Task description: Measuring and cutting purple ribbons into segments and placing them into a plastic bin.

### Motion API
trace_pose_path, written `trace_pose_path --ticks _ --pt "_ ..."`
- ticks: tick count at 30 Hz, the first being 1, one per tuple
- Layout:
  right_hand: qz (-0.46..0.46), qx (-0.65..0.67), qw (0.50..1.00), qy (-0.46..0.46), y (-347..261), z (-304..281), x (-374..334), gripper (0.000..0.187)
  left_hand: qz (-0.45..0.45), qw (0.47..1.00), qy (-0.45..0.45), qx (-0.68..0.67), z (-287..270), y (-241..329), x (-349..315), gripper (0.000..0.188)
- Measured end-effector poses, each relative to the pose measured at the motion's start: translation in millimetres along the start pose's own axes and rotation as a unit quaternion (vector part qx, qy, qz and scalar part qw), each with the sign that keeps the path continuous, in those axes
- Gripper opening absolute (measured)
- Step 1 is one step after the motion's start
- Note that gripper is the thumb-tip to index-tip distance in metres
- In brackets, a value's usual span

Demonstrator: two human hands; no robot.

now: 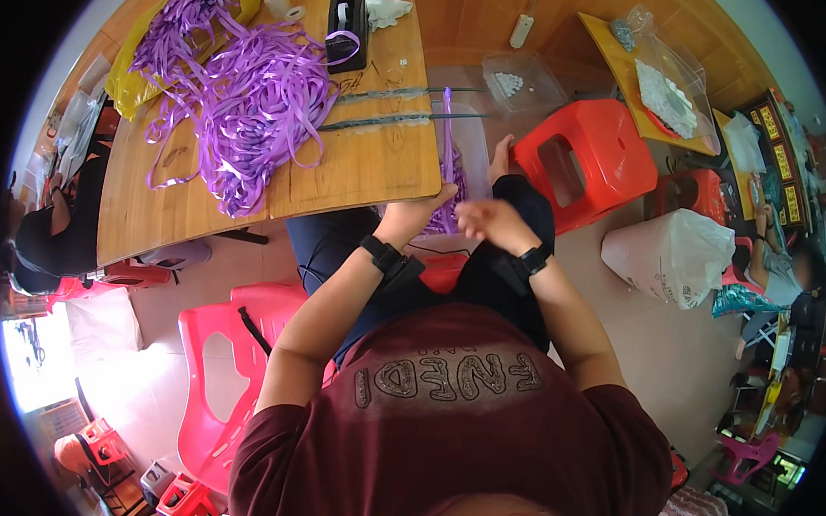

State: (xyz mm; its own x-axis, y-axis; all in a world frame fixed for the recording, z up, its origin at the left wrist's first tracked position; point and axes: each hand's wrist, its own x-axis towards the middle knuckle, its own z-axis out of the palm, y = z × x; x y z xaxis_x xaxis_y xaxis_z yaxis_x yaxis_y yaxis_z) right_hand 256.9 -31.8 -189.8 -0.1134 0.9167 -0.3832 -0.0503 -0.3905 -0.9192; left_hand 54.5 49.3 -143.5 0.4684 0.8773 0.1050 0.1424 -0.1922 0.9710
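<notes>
Ppl ribbon in clr bin, more in yel bag

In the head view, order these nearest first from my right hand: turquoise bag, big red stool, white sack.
1. Big red stool: just right of your right hand.
2. White sack: farther right.
3. Turquoise bag: far right, beyond the sack.

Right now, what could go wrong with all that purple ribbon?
The purple ribbon lies in a loose, jumbled heap, so it might knot. Some of it crosses the black tape dispenser, so a tug could drag that along. Two rods stick out past the table edge beyond the left hand, which might bump them.
</notes>
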Motion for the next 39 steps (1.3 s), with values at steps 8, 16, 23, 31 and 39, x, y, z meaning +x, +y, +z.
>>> trace_pose_path --ticks 8,16,23,31,39 --pt "-0.242 -0.143 0.94 0.195 -110.4 42.8 29.0 0.026 0.012 0.999 0.039 0.014 1.3 4.1 -2.6 0.02" --pt "-0.164 0.039 0.978 0.122 -116.0 41.6 58.8 0.021 0.06 0.993 0.1 0.018 1.6 1.9 -1.0 0.021" --pt "-0.1 0.115 0.986 0.068 -108.2 31.9 56.0 0.022 -0.04 0.994 -0.007 -0.098 -4.2 7.3 -5.2 0.018" --pt "-0.212 -0.007 0.965 0.151 -115.4 30.5 74.7 0.029 -0.105 0.985 -0.038 -0.129 -2.7 14.9 -3.6 0.016" --pt "-0.229 0.119 0.95 0.174 -111.0 41.1 75.9 0.024 -0.057 0.994 0.002 -0.092 -0.8 24.1 -8.9 0.015"
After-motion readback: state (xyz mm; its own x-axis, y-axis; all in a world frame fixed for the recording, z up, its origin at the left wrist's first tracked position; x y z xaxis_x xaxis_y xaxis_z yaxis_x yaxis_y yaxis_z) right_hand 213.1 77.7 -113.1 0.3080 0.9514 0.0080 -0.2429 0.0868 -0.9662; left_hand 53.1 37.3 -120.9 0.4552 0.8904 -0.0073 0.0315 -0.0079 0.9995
